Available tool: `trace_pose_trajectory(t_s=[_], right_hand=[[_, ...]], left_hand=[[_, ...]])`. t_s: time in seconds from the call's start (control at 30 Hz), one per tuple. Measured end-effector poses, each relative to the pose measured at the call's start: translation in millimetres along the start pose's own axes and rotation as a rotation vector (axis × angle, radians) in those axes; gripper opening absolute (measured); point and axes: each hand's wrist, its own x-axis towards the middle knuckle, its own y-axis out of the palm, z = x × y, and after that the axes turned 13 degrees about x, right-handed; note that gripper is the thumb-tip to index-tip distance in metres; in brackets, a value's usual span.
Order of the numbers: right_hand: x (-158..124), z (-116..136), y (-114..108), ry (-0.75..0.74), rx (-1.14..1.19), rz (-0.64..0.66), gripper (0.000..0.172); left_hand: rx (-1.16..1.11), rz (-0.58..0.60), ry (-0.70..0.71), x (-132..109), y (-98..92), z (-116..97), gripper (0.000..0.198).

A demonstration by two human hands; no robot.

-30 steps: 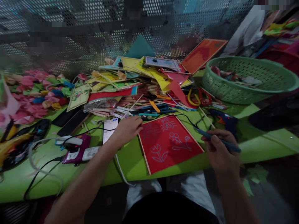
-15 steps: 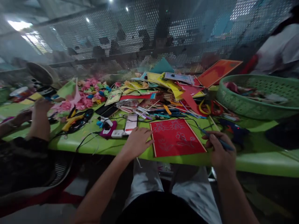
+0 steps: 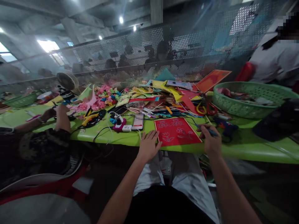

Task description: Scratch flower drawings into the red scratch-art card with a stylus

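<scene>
**Right hand grips a pen at the red card's edge; left hand lies flat beside it**

The right hand (image 3: 210, 142) is closed around a blue pen (image 3: 214, 133), fingers curled tight on the barrel. The pen's tip points leftward from the grip towards the red card (image 3: 176, 132). The card lies flat on the green table (image 3: 247, 146), just to the left of that grip, with pale line drawings of flowers on its face. Whether the tip touches the card cannot be told.

The left hand (image 3: 148, 145) holds nothing. Its fingers are spread wide and the palm rests on the near table edge, fingertips just at the card's left lower corner.

Beyond the left hand's fingers lies a phone (image 3: 138, 121). Just past the right hand's knuckles sits a blue glue gun (image 3: 226, 126), and farther out to the right a green basket (image 3: 253, 109). Beyond the card, away from both hands, rises a heap of coloured cards (image 3: 163, 88). Well to the left, a co-worker's hand (image 3: 61, 111) is on the table near pink paper flowers (image 3: 102, 93).
</scene>
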Motion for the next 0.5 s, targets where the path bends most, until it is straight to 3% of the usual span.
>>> trace_pose_trajectory(t_s=[0.5], right_hand=[[1.0, -2.7, 2.6, -0.036, -0.011, -0.035, 0.035]], left_hand=[[-0.045, -0.2, -0.243, 5.0, 29.0, -33.6, 0.049]])
